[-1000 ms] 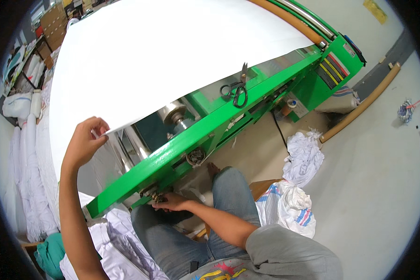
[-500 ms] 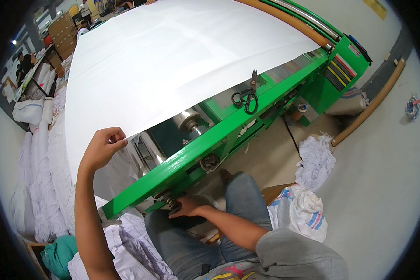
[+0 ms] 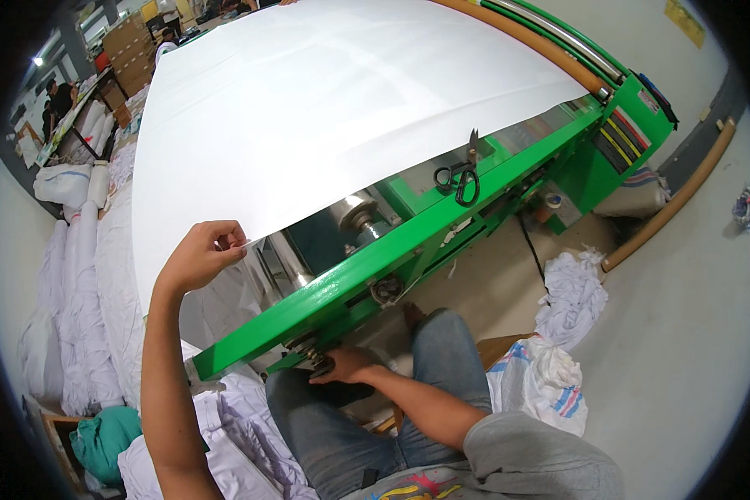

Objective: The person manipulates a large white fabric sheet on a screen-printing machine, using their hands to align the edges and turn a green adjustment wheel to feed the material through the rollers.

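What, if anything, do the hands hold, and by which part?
The left hand pinches the white sheet by its near edge. The right hand is at a metal fitting; its grip is unclear.

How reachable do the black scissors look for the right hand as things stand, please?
Probably yes: nothing covers the scissors, whose handles lie over the green beam. The right hand, though, is below that beam at a metal fitting, and would likely have to come up around it.

Left hand (image 3: 198, 260): fingers (image 3: 229, 227) pinch white sheet (image 3: 333, 133) near left end of green frame (image 3: 367, 265). Right hand (image 3: 348, 365): at metal fitting (image 3: 312, 353) below. Scissors (image 3: 470, 164) lie across front edge.
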